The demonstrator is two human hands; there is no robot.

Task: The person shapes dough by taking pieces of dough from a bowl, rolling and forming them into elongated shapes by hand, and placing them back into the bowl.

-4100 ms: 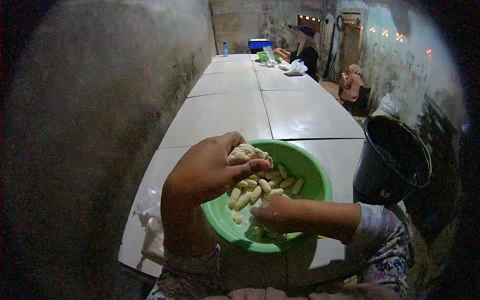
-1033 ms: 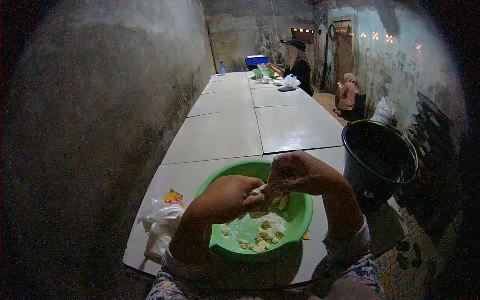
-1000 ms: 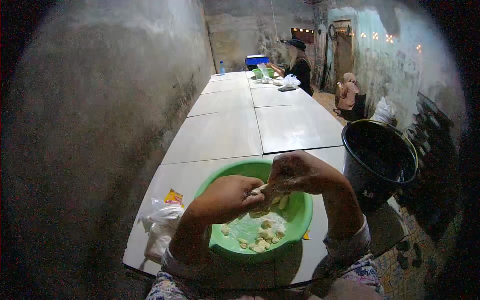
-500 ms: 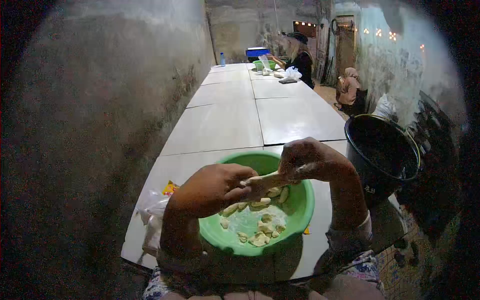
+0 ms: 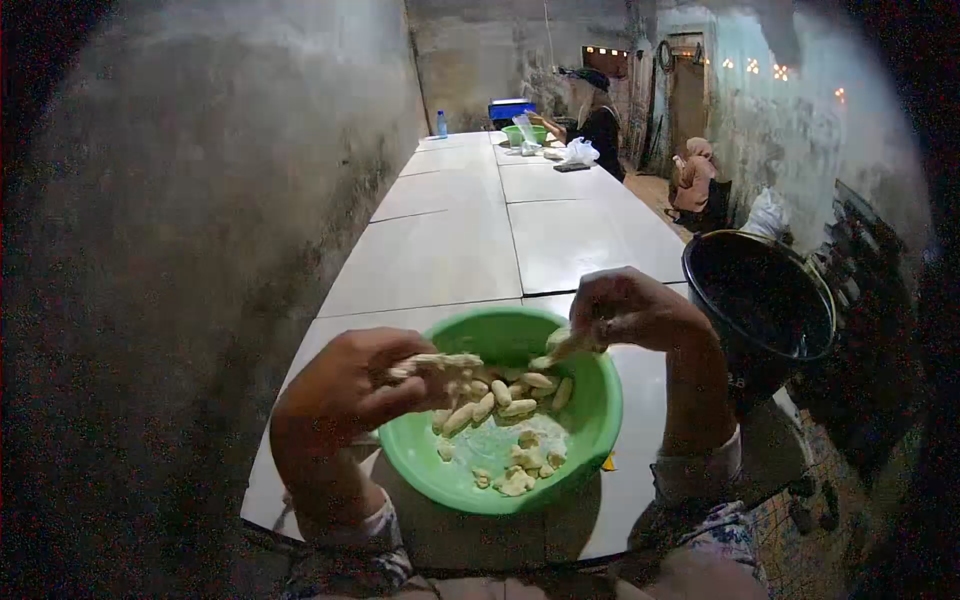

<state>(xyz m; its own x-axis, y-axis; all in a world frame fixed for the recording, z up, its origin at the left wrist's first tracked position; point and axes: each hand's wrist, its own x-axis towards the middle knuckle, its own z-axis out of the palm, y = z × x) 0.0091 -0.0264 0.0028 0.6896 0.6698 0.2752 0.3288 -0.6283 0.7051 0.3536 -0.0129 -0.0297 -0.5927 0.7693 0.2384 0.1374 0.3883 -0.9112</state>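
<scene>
A light green plastic bowl [image 5: 607, 425] stands on the white tabletop in front of me. Small finger-shaped dough pieces [image 5: 517, 408] lie in its far half, with rough dough lumps [image 5: 518, 480] and white flour nearer me. Over the left rim, my left hand [image 5: 350, 385] grips a strip of pale dough [image 5: 435, 367] between thumb and fingers. My right hand [image 5: 632, 312] is above the right rim, its fingers closed on a smaller bit of dough [image 5: 553, 348]. A gap separates the two hands.
A black bucket [image 5: 750, 345] stands at the table's right side. The tiled table [image 5: 430, 245] runs along a grey wall. At its far end are a person in black [image 5: 602, 130], a white plastic bag [image 5: 578, 152] and a blue crate [image 5: 512, 109]. Another person [image 5: 695, 180] sits low beyond.
The dough stretched between my hands has come apart into two pieces. My left hand has moved left, while my right hand has shifted only slightly.
</scene>
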